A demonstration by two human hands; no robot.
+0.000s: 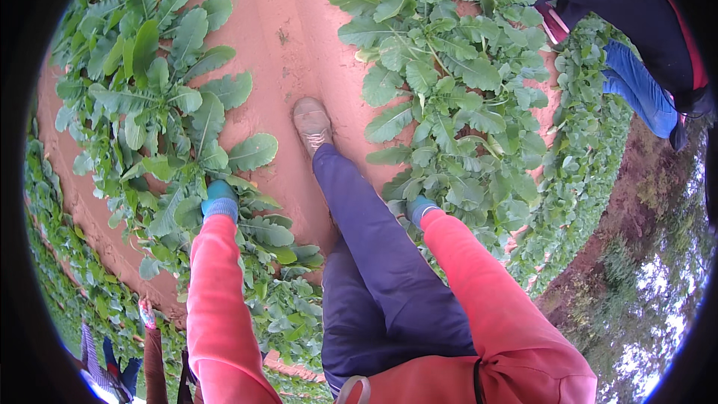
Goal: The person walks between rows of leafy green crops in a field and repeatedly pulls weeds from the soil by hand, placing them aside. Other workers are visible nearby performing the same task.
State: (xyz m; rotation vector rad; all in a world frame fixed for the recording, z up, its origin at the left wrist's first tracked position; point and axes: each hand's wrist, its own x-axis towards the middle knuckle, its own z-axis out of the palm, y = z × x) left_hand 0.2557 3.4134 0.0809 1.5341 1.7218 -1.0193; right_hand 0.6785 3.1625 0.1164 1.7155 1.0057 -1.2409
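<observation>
My left hand (220, 197), in a blue-green knit glove, reaches down into the row of leafy green plants (160, 95) on the left. Leaves cover its fingers, so I cannot see whether they grip a stem. On the other side, my right hand (419, 209) wears the same kind of glove. It reaches in at the near edge of the right-hand plant row (443, 84), its fingers hidden under the foliage. Both rows carry broad leaves with wavy edges.
A furrow of reddish soil (263, 28) runs between the rows, with my shoe (312, 120) on it. Another person (622, 17) in dark clothes bends at the upper right, beside a person's blue jeans (639, 90). More people (154, 359) are at the lower left. Trees (634, 286) border the right.
</observation>
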